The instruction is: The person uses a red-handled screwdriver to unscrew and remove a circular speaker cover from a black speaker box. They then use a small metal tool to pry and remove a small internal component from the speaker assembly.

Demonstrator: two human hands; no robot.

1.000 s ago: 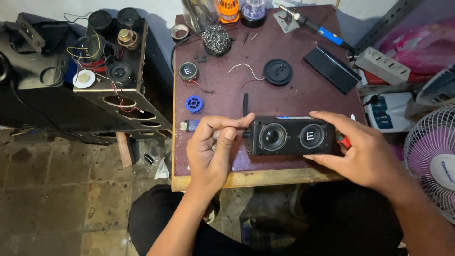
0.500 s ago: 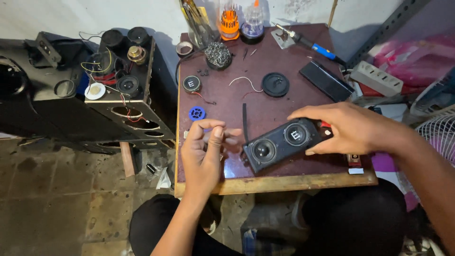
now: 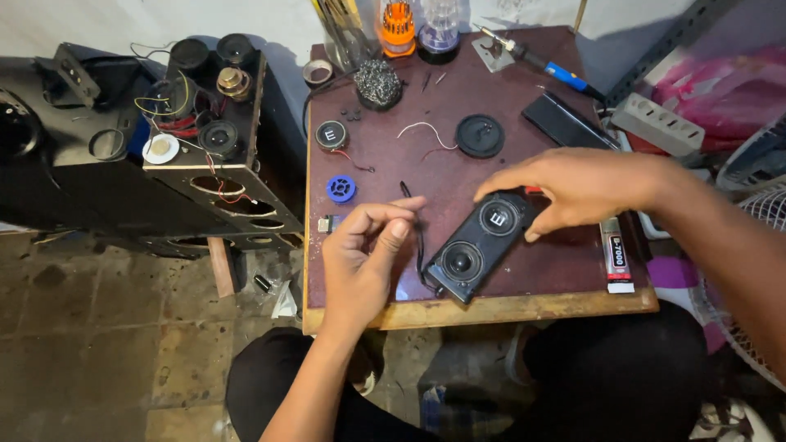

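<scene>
A black oblong speaker box [image 3: 473,250] with two round drivers lies diagonally near the front edge of the dark red table [image 3: 458,176]. My right hand [image 3: 581,184] grips its upper right end, fingers over the top and thumb at the side. My left hand [image 3: 368,245] hovers just left of the box without touching it. Its thumb and fingertips are pinched together, and I cannot tell if anything small is between them. A thin black wire [image 3: 417,237] runs from the box's lower end up past my left fingertips.
On the table lie a small round speaker [image 3: 332,135] with wires, a black disc speaker [image 3: 480,135], a blue ring [image 3: 341,188], a flat black panel [image 3: 565,121], a blue-handled soldering iron [image 3: 557,74] and a glue tube [image 3: 616,255]. An open speaker cabinet [image 3: 205,155] stands left, a fan [image 3: 757,270] right.
The speaker box has turned from level to diagonal. My left hand let go of its left end and pinched shut. My right hand shifted to the box's upper end.
</scene>
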